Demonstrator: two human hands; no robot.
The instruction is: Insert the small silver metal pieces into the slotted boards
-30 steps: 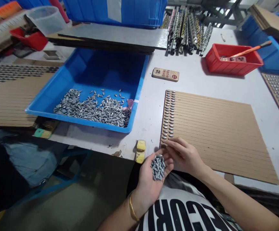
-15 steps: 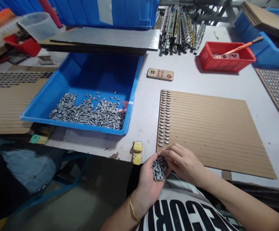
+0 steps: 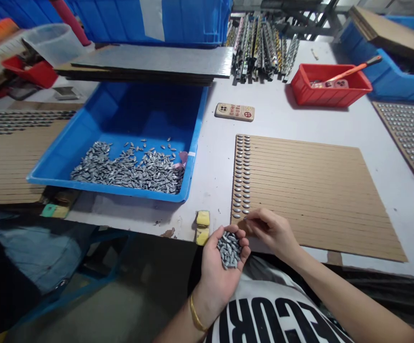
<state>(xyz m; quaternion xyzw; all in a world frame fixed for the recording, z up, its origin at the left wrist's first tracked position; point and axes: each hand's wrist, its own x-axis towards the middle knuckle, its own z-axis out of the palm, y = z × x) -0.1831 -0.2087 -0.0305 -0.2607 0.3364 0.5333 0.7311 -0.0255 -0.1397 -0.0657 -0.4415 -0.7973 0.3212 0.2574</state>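
My left hand [image 3: 221,267], palm up, is cupped around a heap of small grey spindle-shaped metal pieces [image 3: 229,250], just off the table's front edge. To its right, my right hand [image 3: 273,233] has thumb and fingertips pinched together over the lower left corner of a brown lined board [image 3: 310,190]. Whatever lies between those fingertips is too small to make out. Along the board's left side run two columns of the same pieces [image 3: 241,176], set on the lines. More loose pieces [image 3: 138,169] lie heaped in a blue tray [image 3: 188,176] on the left.
A yellow block [image 3: 203,227] sits at the table's front edge. Beyond the board are a printed wooden bar [image 3: 234,112] and a red bin [image 3: 330,97] with an orange-handled tool. Piece-covered boards [image 3: 407,138] flank both sides. A person's leg [image 3: 17,252] shows at lower left.
My right hand has drawn away from the heap in my left palm and moved right, to the board's near corner. The left hand now lies uncovered, still cupping the pieces.
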